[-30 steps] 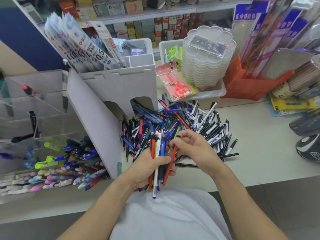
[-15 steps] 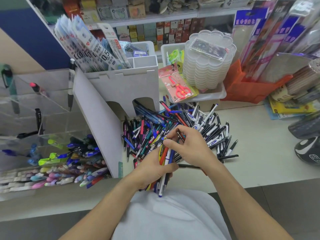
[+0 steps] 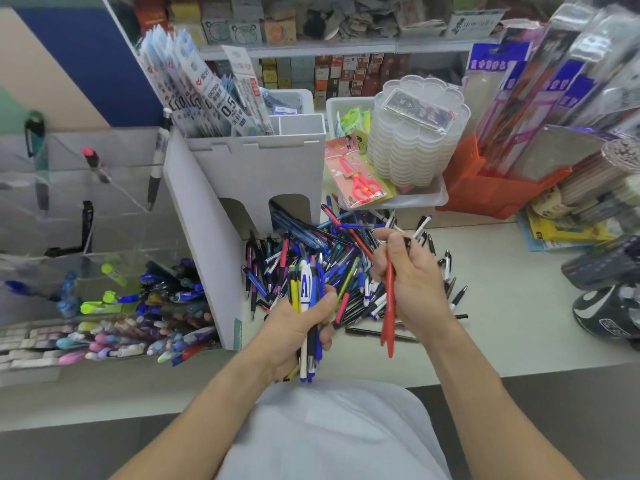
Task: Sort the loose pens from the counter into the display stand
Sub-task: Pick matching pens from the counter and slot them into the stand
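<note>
A big heap of loose pens (image 3: 332,258) in blue, black, red and white covers the counter in front of the white stand. My left hand (image 3: 298,327) grips an upright bundle of several pens (image 3: 306,292), blue, white and yellow, near the counter's front edge. My right hand (image 3: 408,278) holds red pens (image 3: 390,306) that hang point down, just right of the bundle and above the heap. The clear acrylic display stand (image 3: 86,216) at the left has tiered compartments, the lower ones filled with blue pens and highlighters (image 3: 152,296).
A white cardboard organiser (image 3: 256,174) with packaged refills stands behind the heap. A tray (image 3: 415,199) with stacked clear boxes and red scissors, an orange box (image 3: 485,192) and packaged goods crowd the back right. A dark tape dispenser (image 3: 609,310) sits at the right edge.
My right hand has pulled red pens out of the left hand's bundle and moved right and up. The left hand keeps the remaining pens.
</note>
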A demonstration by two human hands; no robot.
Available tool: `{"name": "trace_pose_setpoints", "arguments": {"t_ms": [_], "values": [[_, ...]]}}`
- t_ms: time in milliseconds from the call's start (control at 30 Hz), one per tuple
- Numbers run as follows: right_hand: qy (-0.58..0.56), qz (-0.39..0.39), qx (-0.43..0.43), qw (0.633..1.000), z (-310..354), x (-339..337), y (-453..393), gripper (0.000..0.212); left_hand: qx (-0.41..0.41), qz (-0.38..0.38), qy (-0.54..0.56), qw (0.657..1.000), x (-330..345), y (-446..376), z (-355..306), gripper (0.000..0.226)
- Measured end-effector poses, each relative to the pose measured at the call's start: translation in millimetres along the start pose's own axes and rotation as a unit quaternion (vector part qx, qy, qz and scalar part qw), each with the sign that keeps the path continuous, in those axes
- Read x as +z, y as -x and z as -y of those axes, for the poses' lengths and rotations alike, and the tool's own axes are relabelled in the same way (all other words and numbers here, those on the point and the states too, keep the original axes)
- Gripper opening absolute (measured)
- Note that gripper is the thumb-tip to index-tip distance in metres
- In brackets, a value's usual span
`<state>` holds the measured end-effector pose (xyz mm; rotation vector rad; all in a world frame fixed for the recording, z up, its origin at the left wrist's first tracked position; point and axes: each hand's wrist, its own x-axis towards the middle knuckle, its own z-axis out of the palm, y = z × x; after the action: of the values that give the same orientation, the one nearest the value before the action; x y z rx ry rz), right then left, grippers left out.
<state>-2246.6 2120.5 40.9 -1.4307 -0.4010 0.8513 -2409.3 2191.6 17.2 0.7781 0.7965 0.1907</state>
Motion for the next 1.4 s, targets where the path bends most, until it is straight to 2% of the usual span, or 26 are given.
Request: {"name": "trace_pose_setpoints", "arguments": {"t_ms": [167,267,367,500,600,700,800,867,900,967,1033,1100,1300,1333,1400], "values": [[-0.087,0.024,-0.059,0.994,-0.2,52.1,6.7,0.013,0.059,-0.022,-0.144,0.988,-4.4,16.6,-13.1,0.054],[-0.087,0.047,-0.066,0.993,5.1,72.3,6.9,0.011,0.045,-0.022,-0.144,0.988,-16.9,31.3,-25.4,0.040],[-0.016,0.101,-0.065,0.993,10.8,86.6,6.2,0.013,0.043,-0.040,-0.137,0.989,-31.1,46.3,-37.8,0.025],[0.164,0.120,-0.104,0.974,21.5,107.7,4.8,0.004,0.075,-0.046,-0.117,0.989,-54.8,70.1,-51.4,0.034],[0.200,0.223,-0.016,0.954,41.4,113.8,1.2,0.009,0.094,-0.050,-0.144,0.984,-76.5,87.5,-59.8,0.015],[0.199,0.346,0.066,0.914,68.8,126.8,1.0,0.013,0.105,-0.057,-0.177,0.977,-98.6,103.1,-70.4,0.016],[0.201,0.390,0.037,0.898,86.1,145.9,0.0,0.014,0.132,-0.114,-0.190,0.966,-113.0,114.7,-80.4,0.014],[0.181,0.364,-0.034,0.913,94.0,153.2,-4.8,0.017,0.163,-0.207,-0.133,0.955,-124.4,116.3,-84.8,0.007],[0.166,0.327,-0.083,0.927,96.9,155.5,-7.1,0.016,0.183,-0.251,-0.082,0.947,-131.4,117.3,-87.6,0.001],[0.145,0.238,-0.180,0.943,96.5,162.0,-10.2,0.011,0.225,-0.292,-0.003,0.930,-144.9,122.2,-95.2,0.007],[0.171,0.190,-0.239,0.937,86.6,177.6,-8.1,0.016,0.241,-0.264,0.037,0.933,-150.9,128.6,-103.9,0.013],[0.228,0.193,-0.265,0.917,71.1,199.1,-1.1,0.021,0.230,-0.199,0.073,0.950,-150.5,131.5,-107.5,0.020],[0.442,0.211,-0.336,0.804,42.0,243.7,-5.7,0.013,0.211,-0.069,0.145,0.964,-147.1,123.8,-98.5,0.050],[0.462,0.208,-0.338,0.793,40.2,245.0,-5.5,0.017,0.212,-0.057,0.155,0.963,-147.3,122.4,-95.6,0.054],[0.458,0.184,-0.351,0.796,42.9,243.0,1.7,0.022,0.211,-0.036,0.170,0.962,-146.7,121.4,-91.9,0.060]]}}
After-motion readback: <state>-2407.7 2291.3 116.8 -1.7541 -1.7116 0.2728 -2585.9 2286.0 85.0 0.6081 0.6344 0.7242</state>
